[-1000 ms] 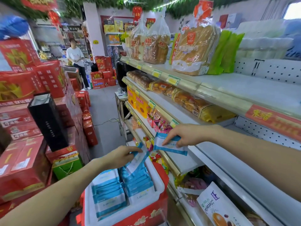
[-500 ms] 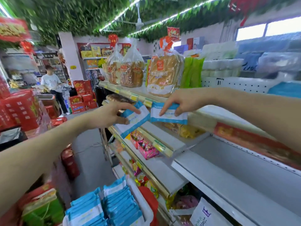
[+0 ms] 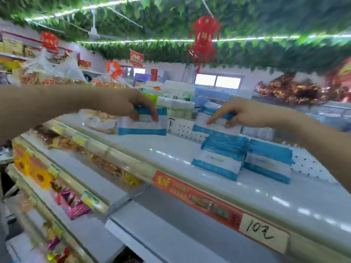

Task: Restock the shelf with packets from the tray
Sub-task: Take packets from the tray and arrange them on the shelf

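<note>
Each of my hands holds one blue-and-white packet above the top shelf. My left hand grips a packet by its top edge, hanging over the shelf's left-middle part. My right hand pinches a second packet just above a row of the same packets standing on the shelf. Another row of packets stands to the right of that. The tray is out of view.
Bagged bread and white rolls stand at the back of the top shelf. A red price strip marked 10 runs along its front edge. Lower shelves on the left hold snacks and sweets.
The view has swung up and to the right. Both hands have carried their packets from the shelf's front edge to over the top shelf, the right one down to the standing row.
</note>
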`<state>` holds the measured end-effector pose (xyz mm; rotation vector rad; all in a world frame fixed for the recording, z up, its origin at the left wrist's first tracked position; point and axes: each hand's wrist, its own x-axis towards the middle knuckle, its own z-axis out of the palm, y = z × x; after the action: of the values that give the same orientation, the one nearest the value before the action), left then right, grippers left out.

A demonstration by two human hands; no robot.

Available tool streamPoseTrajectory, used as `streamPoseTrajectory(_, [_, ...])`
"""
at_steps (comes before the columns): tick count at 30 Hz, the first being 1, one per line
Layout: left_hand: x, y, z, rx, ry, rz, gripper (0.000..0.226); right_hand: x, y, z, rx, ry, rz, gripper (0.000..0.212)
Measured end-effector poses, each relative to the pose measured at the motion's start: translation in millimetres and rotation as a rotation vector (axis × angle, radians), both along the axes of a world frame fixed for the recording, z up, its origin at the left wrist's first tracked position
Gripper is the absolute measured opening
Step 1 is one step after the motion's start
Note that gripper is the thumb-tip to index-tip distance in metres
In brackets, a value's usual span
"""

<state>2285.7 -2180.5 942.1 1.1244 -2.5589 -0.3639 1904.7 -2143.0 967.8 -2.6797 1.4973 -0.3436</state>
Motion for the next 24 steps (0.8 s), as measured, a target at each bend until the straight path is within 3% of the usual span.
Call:
streamPoseTrajectory(5, [-96.0, -14.6, 11.8, -0.058, -0.006, -0.133, 0.054, -89.6, 35.2, -22.6, 0.105, -0.187, -0.236, 0.053])
streamPoseTrajectory(11, [-188.2, -16.4, 12.4, -0.079, -0.050, -0.299, 0.053, -144.6, 49.0, -58.2, 0.121, -0.147, -0.437, 0.058])
streamPoseTrajectory(17, [-238.7, -16.3, 6.6, -0.105, -0.103, -0.382, 0.061, -139.2, 45.3, -76.1, 0.128, -0.124, -0.449, 0.057])
streamPoseTrajectory(24, [-250.8, -13.3, 4.3, -0.074, -0.097, -0.453, 0.059, -126.3, 42.7, -85.3, 0.165, 0.055, -0.386, 0.070])
